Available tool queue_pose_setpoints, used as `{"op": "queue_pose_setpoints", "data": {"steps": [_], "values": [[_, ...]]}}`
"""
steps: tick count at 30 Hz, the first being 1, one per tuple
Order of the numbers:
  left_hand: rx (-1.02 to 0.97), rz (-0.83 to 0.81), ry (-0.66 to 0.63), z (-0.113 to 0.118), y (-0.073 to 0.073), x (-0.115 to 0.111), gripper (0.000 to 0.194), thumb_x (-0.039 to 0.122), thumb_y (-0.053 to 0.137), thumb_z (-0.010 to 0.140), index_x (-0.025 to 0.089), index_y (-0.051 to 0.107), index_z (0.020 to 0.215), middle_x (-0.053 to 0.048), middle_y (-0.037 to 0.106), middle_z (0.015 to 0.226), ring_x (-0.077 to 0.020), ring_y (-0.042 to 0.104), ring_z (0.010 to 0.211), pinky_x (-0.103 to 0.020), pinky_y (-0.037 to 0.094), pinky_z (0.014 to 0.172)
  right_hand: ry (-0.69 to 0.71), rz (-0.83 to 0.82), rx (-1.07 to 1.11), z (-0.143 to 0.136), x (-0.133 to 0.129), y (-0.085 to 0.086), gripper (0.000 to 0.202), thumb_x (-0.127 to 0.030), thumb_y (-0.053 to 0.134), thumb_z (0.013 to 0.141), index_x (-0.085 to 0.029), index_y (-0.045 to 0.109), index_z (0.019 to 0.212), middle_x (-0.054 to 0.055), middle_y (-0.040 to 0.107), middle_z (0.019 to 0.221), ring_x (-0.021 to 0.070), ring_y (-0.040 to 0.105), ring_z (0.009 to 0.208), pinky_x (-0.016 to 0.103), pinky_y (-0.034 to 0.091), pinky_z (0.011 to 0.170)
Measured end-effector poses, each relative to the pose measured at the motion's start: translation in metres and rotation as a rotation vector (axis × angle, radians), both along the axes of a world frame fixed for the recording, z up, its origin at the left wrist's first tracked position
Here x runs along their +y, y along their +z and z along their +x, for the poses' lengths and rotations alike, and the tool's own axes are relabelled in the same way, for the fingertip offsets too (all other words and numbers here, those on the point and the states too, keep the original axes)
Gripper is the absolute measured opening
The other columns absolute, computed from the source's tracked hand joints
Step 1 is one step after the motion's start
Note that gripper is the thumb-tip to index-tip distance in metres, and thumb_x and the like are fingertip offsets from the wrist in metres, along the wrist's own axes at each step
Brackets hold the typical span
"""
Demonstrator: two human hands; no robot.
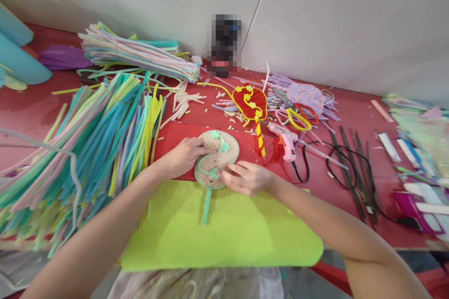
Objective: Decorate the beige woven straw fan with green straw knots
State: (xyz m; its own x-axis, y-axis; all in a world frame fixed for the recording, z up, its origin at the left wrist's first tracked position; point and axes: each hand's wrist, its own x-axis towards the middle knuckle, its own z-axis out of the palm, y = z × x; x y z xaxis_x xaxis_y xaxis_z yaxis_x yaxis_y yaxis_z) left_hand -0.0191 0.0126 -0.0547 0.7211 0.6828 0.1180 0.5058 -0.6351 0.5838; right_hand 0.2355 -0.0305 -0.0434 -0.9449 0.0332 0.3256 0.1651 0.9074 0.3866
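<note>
A small round hand fan [224, 155] made of pipe cleaners lies in front of me, beige with a mint-green rim. Mint flowers and a curling mint stem decorate its face, and its mint handle [206, 206] points toward me over a lime-green sheet [228, 238]. My left hand [185, 154] reaches over the fan's left edge, fingertips pinched together on the curling stem. From the lower right, my right hand [249, 177] has its thumb and fingers closed at the fan's face, close to the lower flower [213, 174]. The exact grip points are partly covered by my fingers.
Pipe cleaner bundles [115, 135] fill the left. A red and yellow fan [249, 103] lies behind, beside scissors [298, 114] and a pink glue gun [286, 140] with a black cord. Cut pieces [182, 103] scatter at the back; dark green strips [354, 173] lie right.
</note>
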Motion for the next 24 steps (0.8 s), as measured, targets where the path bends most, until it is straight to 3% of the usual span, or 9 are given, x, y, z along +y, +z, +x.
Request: {"op": "queue_pose_setpoints", "data": {"steps": [6,12,19,24], "values": [[0.062,0.009,-0.011,0.0,0.009,-0.003,0.036,0.018,0.037,0.091,0.026,0.059,0.118,-0.006,0.059,0.105,-0.0174,0.056,0.098,-0.033,0.043,0.087,-0.017,0.021,-0.001,0.002,-0.001,0.0,0.019,-0.021,0.051,0.089,-0.013,0.064,0.101,0.008,0.059,0.111,0.0181,0.057,0.097,0.028,0.049,0.063],[0.1,0.024,-0.021,0.001,0.016,-0.007,0.035,0.019,0.041,0.089,0.027,0.058,0.118,-0.006,0.058,0.107,-0.019,0.055,0.1,-0.035,0.04,0.087,-0.002,0.016,0.017,0.009,-0.002,0.004,0.021,-0.019,0.055,0.086,-0.009,0.063,0.103,0.01,0.06,0.107,0.0199,0.059,0.096,0.03,0.049,0.065],[0.133,0.047,-0.029,0.001,0.017,-0.01,0.034,0.032,0.048,0.087,0.026,0.058,0.119,-0.007,0.057,0.107,-0.0204,0.054,0.098,-0.036,0.04,0.089,-0.015,0.047,-0.011,0.013,-0.004,0.007,0.019,-0.021,0.052,0.089,-0.014,0.065,0.101,0.007,0.061,0.109,0.0172,0.058,0.097,0.028,0.049,0.065],[0.153,0.037,-0.067,-0.003,0.014,-0.007,0.043,0.04,0.056,0.083,0.029,0.053,0.124,-0.007,0.054,0.118,-0.0237,0.05,0.108,-0.04,0.038,0.094,-0.012,0.052,0.005,0.013,-0.002,0.004,0.019,-0.021,0.051,0.089,-0.014,0.065,0.1,0.007,0.06,0.11,0.0166,0.059,0.096,0.027,0.049,0.063]]}}
